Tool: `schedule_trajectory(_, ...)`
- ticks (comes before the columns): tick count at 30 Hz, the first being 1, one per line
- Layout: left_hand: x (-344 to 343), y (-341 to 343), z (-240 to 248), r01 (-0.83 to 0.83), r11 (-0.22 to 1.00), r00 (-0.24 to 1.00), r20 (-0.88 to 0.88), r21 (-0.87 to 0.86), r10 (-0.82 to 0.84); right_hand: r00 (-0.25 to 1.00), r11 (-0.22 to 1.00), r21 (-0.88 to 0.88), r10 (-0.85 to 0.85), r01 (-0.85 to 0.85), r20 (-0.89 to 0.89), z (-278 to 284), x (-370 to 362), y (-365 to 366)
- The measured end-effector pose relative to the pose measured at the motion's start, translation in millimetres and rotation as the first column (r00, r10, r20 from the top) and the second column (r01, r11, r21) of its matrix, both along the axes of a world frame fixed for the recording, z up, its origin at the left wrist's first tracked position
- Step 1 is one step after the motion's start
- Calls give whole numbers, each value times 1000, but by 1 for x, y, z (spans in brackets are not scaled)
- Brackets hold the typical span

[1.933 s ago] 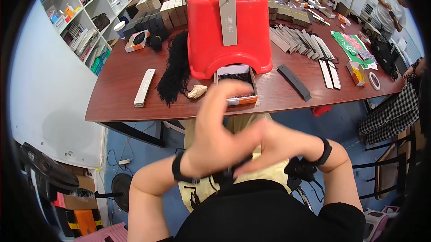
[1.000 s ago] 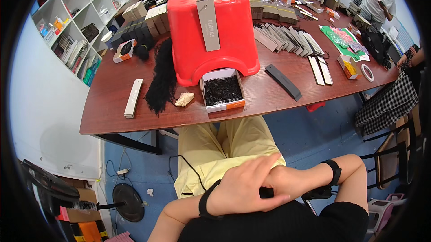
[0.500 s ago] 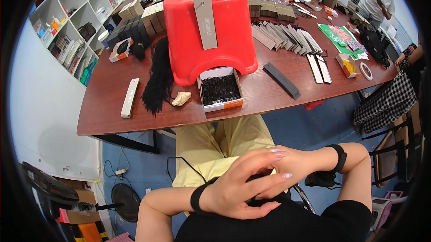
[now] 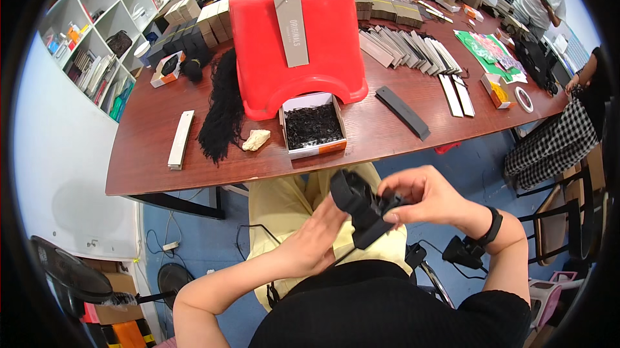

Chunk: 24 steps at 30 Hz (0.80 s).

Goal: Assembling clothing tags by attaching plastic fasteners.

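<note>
Above my lap, my right hand [image 4: 423, 199] pinches a black device with a wide strap [image 4: 369, 228]. My left hand [image 4: 315, 238] is stretched out with its fingers straight, their tips against or inside the strap's loop; I cannot tell which. A thin black cable runs from the device beside my left wrist. On my right wrist sits a black band [image 4: 493, 226], with another black device [image 4: 464, 252] below it. On the table ahead stand an upturned red plastic stool [image 4: 258, 38] bearing a grey tag [image 4: 294, 31], and a small box of black strings [image 4: 314, 125].
A bundle of black cords [image 4: 219, 109], a cream lump [image 4: 256, 140] and a pale tag stack [image 4: 181, 140] lie left. Right are a dark grey strip [image 4: 402, 112], many grey tags [image 4: 410, 51] and a tape roll [image 4: 524, 99]. Other people stand around the table.
My hands, crossed over each other before, have come apart and moved up over my lap. The black band has left my left wrist, and a strapped black device now shows between my hands.
</note>
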<state>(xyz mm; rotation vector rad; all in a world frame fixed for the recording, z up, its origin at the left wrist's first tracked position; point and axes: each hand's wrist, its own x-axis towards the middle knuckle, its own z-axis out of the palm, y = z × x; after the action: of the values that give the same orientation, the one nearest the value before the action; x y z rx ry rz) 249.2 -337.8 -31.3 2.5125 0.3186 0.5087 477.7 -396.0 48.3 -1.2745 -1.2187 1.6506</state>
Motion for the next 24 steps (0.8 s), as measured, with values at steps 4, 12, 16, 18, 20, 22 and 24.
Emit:
schedule_trajectory(4,-7,4,22,230,649,856,468,-725,220,993,998,61,9,-2,-117,1,-19,15)
schedule_trajectory(12,-12,19,37,233,563,884,414,-793,216,997,958,277,78,-76,2,7,-39,29)
schedule_trajectory(16,-5,4,32,93,571,773,420,-816,475,994,947,307,76,-96,75,-8,-51,29)
schedule_trajectory(18,-3,3,34,-105,643,736,376,-759,564,994,949,300,74,-94,79,-7,-50,27)
schedule_trajectory(20,-11,0,36,-138,713,774,374,-687,511,981,925,334,148,-181,123,0,-47,25)
schedule_trajectory(22,-16,-3,44,-198,788,840,313,-583,443,960,902,342,208,-263,189,7,-45,22)
schedule_trajectory(24,-20,-5,49,-211,820,857,303,-532,417,959,904,344,193,-255,206,12,-46,17)
